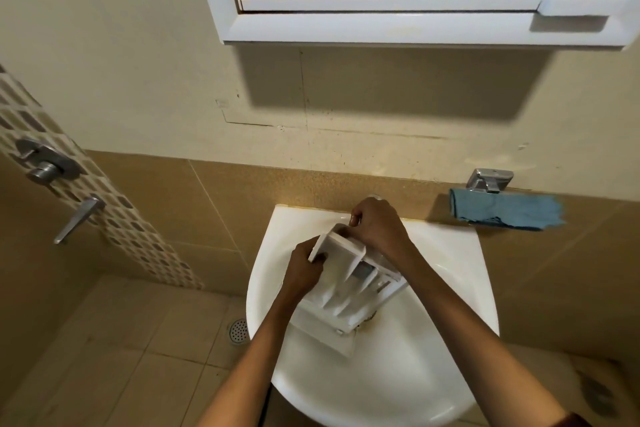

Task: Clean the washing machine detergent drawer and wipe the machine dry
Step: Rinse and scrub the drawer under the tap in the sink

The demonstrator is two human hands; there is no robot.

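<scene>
1. The detergent drawer [349,274] sits tilted over the sink [398,385] bowl, compartments up.
2. The left hand [304,270], fingers curled, grips its left edge.
3. The right hand [379,227] clasps its end nearest the sink's back rim.
4. A blue cloth [505,213] hangs right of the sink.

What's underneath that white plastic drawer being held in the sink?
The white sink basin lies under the drawer, and a bit of the metal drain peeks out at its lower right edge. The rest of the drain is hidden.
</scene>
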